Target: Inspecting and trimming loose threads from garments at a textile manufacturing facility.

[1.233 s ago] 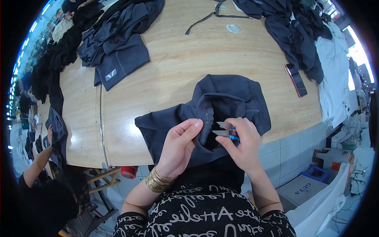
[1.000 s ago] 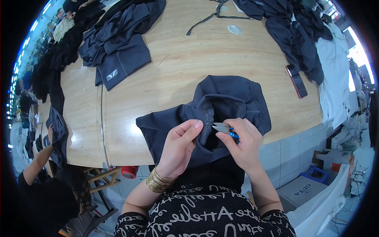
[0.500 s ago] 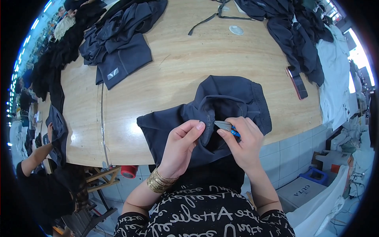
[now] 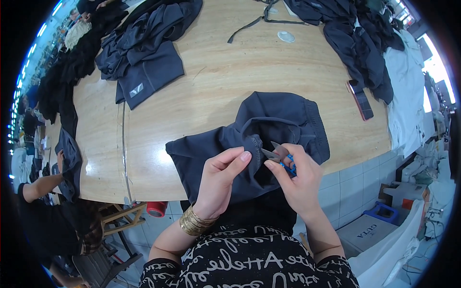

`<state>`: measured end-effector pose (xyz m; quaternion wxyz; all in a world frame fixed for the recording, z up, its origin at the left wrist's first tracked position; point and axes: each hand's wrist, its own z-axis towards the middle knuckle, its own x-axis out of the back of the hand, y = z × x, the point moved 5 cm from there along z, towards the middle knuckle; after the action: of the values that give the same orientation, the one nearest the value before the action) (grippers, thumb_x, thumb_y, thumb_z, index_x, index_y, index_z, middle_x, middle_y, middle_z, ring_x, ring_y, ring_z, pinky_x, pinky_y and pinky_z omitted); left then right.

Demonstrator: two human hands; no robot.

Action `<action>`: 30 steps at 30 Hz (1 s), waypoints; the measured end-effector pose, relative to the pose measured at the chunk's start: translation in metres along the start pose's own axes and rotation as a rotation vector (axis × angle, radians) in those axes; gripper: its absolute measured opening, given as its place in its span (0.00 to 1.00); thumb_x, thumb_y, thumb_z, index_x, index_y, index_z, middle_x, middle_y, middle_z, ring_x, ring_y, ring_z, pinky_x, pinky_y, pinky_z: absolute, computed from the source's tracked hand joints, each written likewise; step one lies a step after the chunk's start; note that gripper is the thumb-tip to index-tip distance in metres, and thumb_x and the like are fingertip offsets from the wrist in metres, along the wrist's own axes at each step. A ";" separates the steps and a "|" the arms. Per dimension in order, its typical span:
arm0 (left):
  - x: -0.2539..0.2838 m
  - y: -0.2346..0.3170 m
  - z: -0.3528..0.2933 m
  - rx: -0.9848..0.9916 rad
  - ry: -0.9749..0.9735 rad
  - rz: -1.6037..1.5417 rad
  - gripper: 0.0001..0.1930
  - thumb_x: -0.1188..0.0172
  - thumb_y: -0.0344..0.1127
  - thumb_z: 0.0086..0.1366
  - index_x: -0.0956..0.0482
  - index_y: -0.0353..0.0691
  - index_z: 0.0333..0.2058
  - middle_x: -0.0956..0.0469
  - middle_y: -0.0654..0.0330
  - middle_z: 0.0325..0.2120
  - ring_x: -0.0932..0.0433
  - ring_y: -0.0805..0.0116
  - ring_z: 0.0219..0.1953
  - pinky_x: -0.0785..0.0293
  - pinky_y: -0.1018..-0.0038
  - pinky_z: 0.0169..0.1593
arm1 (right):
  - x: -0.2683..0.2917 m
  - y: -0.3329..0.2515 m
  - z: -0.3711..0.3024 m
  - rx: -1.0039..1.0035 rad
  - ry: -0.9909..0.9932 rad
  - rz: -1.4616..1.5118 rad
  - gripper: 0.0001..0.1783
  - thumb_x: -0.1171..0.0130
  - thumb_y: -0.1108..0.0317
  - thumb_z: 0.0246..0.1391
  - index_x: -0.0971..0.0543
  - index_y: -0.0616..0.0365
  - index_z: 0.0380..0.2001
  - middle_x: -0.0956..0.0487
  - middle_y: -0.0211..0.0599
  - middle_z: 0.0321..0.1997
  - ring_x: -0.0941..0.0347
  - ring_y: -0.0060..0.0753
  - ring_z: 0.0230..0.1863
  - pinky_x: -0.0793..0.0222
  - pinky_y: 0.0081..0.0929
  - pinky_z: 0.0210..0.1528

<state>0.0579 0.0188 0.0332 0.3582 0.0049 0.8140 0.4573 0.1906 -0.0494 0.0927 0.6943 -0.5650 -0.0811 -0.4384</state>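
A dark grey garment [image 4: 273,105] with a gathered elastic edge lies in front of me at the table's near edge, turned so that a seam shows at its opening. My left hand [image 4: 224,175], gold bangles on the wrist, pinches the fabric beside the overlocked seam between thumb and fingers. My right hand [image 4: 300,180] is closed round small thread snips [image 4: 276,153] with blue on the handle. The two blades stand apart, their tips close to the seam; whether they touch a thread is too small to tell.
Dark garments are heaped on the wooden table [image 4: 216,91] at the far left [image 4: 144,53] and far right [image 4: 357,48]. A phone [image 4: 360,100] lies near the right edge, a pale disc [image 4: 285,36] farther off. At left, a co-worker's arm [image 4: 45,186] reaches to dark cloth.
The snips' blades have spread apart from nearly together. The seam edge in my left hand has tilted slightly, while both hands stay in almost the same place.
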 end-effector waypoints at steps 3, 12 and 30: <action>-0.001 -0.004 0.001 0.014 0.023 -0.049 0.09 0.43 0.30 0.63 0.22 0.35 0.40 0.22 0.66 0.34 0.27 0.82 0.36 0.31 0.83 0.43 | -0.004 0.003 -0.007 -0.055 -0.021 0.067 0.12 0.35 0.66 0.45 0.25 0.59 0.31 0.24 0.33 0.22 0.28 0.30 0.20 0.35 0.23 0.21; -0.009 -0.010 0.002 0.056 -0.081 -0.115 0.10 0.50 0.35 0.67 0.24 0.40 0.42 0.23 0.64 0.40 0.27 0.76 0.44 0.34 0.72 0.52 | -0.008 0.000 -0.005 0.071 0.034 -0.062 0.10 0.37 0.66 0.48 0.26 0.58 0.29 0.25 0.33 0.22 0.29 0.30 0.19 0.37 0.23 0.20; -0.013 -0.013 0.005 0.040 -0.095 -0.193 0.08 0.46 0.32 0.65 0.21 0.39 0.39 0.22 0.66 0.36 0.27 0.79 0.40 0.33 0.77 0.48 | -0.008 0.002 -0.003 0.022 0.055 -0.053 0.09 0.38 0.67 0.48 0.26 0.59 0.29 0.27 0.35 0.19 0.29 0.33 0.18 0.37 0.24 0.19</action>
<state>0.0748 0.0103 0.0294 0.4387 -0.0445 0.8015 0.4038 0.1862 -0.0478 0.0856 0.6906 -0.5427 -0.0820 -0.4710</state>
